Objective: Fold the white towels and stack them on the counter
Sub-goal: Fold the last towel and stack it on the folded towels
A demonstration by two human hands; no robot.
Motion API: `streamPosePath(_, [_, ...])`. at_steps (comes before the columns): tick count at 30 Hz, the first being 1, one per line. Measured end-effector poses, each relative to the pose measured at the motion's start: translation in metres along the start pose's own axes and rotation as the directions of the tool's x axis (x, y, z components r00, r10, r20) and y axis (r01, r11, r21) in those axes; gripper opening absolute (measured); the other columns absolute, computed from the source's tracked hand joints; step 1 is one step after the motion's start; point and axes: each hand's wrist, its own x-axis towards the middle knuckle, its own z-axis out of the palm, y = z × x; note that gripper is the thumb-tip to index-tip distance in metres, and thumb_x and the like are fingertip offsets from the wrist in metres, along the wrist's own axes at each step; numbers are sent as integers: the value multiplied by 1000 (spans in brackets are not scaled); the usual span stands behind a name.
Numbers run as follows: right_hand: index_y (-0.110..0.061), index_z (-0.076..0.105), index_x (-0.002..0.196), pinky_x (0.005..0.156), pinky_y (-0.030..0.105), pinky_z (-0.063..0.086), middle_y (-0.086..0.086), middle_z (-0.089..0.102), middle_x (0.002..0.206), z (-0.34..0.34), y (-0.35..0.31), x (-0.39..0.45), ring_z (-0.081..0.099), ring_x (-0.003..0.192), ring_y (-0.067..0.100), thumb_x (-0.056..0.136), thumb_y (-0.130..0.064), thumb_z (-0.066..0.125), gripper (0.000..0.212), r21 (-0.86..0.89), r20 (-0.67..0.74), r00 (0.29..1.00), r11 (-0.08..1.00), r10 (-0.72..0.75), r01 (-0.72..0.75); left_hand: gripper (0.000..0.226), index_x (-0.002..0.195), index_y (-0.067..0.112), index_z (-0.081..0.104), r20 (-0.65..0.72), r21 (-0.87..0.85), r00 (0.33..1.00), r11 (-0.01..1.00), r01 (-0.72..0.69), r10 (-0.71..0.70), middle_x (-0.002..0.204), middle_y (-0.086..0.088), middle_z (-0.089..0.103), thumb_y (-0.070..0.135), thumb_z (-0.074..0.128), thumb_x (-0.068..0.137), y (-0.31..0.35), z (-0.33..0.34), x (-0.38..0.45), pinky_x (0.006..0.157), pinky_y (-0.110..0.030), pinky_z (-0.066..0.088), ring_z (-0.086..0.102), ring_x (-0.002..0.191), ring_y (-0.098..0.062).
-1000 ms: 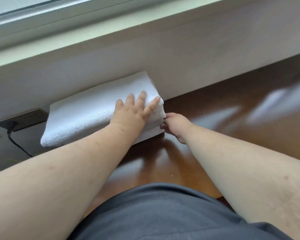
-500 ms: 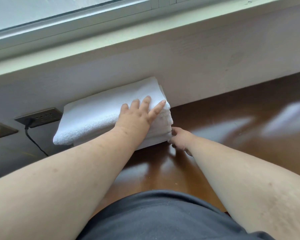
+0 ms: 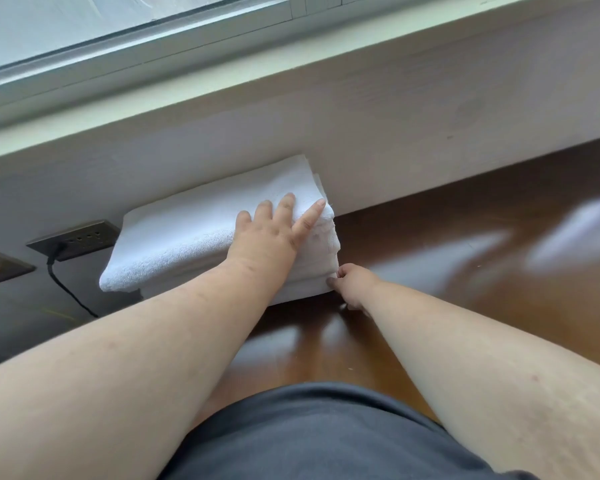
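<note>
The left hand (image 3: pixel 269 233) lies flat on top of the stack of white towels (image 3: pixel 201 233), fingers straight and slightly spread, palm pressing down near the stack's right end; its forearm reaches in from the near left. The right hand (image 3: pixel 354 284) is lower, at the stack's near right corner, fingers curled and fingertips pinching the edge of a bottom layer; its forearm comes in from the near right. The stack sits on the dark wooden counter (image 3: pixel 430 271), its far side against the pale wall panel (image 3: pixel 378 133) below the window sill (image 3: pixel 222 81). The top towel overhangs the lower layers at the left end.

Compared with half a second ago, the left hand keeps the same flat press, while the right hand has closed in against the lower corner of the stack, where it was just beside it.

Left of the stack, a dark socket plate (image 3: pixel 73 239) with a black cable (image 3: pixel 66 285) is set in the wall panel. A dark grey garment (image 3: pixel 309 434) fills the near edge.
</note>
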Motion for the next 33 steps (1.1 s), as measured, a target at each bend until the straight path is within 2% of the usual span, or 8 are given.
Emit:
streamPosePath(5, [-19, 59, 112, 72, 39, 60, 2, 63, 98, -5, -7, -13, 64, 82, 26, 85, -27, 58, 27, 185, -95, 995, 981, -38, 55, 126, 135, 34, -43, -22, 10, 1000, 1000, -18, 18, 156, -8, 3, 29, 69, 79, 0, 2, -4, 97, -45, 35, 27, 130, -29])
streamPosePath(13, [-27, 59, 117, 75, 6, 43, -11, 64, 112, -20, -37, -56, 58, 98, 1, 91, -21, 48, 29, 483, -508, 843, 752, -177, 449, 101, 148, 32, -17, -190, -200, 981, 980, 11, -49, 155, -3, 25, 61, 56, 85, -29, 16, -30, 111, -40, 24, 30, 137, -23])
streamPosePath(16, [-28, 56, 123, 81, 8, 39, -13, 60, 112, -32, -64, -67, 56, 100, 2, 96, -45, 49, 33, 375, -597, 764, 757, -244, 535, 93, 153, 30, -4, -171, -255, 977, 964, 80, -127, 156, -5, 26, 59, 54, 86, -49, 32, -54, 116, -44, 17, 25, 141, -25])
streamPosePath(19, [-28, 52, 130, 91, 28, 43, -14, 51, 122, -35, -91, -68, 51, 109, 9, 88, -60, 53, 53, 235, -444, 854, 885, -271, 403, 85, 154, 29, 5, -112, -296, 965, 935, 196, -238, 156, -5, 26, 56, 52, 89, -70, 48, -78, 117, -49, 15, 23, 142, -27])
streamPosePath(23, [-25, 53, 129, 64, 27, 44, -8, 64, 105, -38, -99, -67, 62, 80, 14, 86, -31, 54, 43, 401, -387, 922, 897, -20, 188, 80, 153, 32, 8, 48, -327, 905, 849, 415, -424, 157, -3, 23, 52, 53, 90, -99, 63, -107, 113, -58, 19, 21, 142, -27])
streamPosePath(29, [-25, 51, 92, 61, 28, 38, -6, 49, 74, -44, -105, -70, 44, 62, 17, 78, -26, 48, 14, 439, -312, 948, 894, 61, 87, 88, 149, 40, 12, 401, -569, 697, 435, 698, -594, 146, -8, 37, 47, 62, 77, -147, 87, -136, 88, -45, 47, 54, 110, -32])
streamPosePath(31, [-19, 52, 100, 68, 31, 40, -4, 48, 84, -48, -112, -70, 45, 72, 21, 74, -38, 48, 33, 450, -257, 961, 892, 98, 29, 80, 151, 39, 15, 477, -733, 700, 199, 651, -532, 125, -1, 56, 35, 55, 81, -152, 93, -134, 75, -33, 44, 60, 87, -23])
streamPosePath(33, [-24, 43, 130, 83, 38, 44, -3, 50, 112, -49, -117, -68, 50, 99, 26, 76, -59, 58, 66, 464, -191, 972, 885, 138, -35, 77, 151, 34, 24, 546, -808, 610, -169, 564, -574, 130, 4, 50, 38, 47, 77, -160, 96, -125, 93, -34, 39, 53, 110, -27])
